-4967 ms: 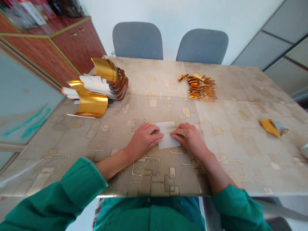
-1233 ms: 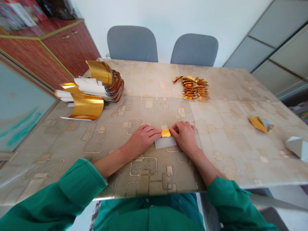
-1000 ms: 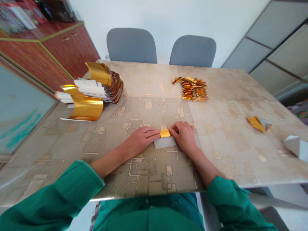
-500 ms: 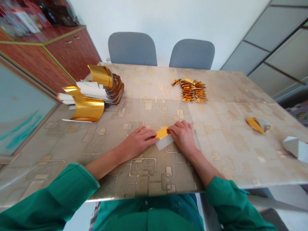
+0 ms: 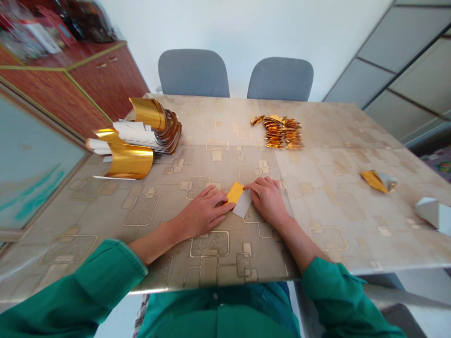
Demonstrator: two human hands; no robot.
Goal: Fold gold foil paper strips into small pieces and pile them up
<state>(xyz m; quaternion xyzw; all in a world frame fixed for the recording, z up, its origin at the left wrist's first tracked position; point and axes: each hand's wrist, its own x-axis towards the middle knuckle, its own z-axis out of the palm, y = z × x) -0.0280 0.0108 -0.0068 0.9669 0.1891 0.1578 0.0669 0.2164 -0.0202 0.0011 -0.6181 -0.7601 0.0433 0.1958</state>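
Note:
A small sheet of gold paper, partly folded, lies on the table just ahead of me, its white side showing along the near right. My left hand holds its left end, thumb at the near edge and fingers at the far side. At the right corner, my right hand has its index finger and thumb on the paper, the other fingers curled. The fingertips hide part of the paper's edges.
Curled gold sheets with white backs are stacked at the left. Folded gold pieces stand in rows at the back. On the right lie a gold-and-silver folded piece and a white folded paper. Two grey chairs stand beyond the table.
The gold paper has turned anticlockwise between my hands, so its gold strip slants more steeply. My left fingers have shifted slightly along it; my right hand stays nearly in place.

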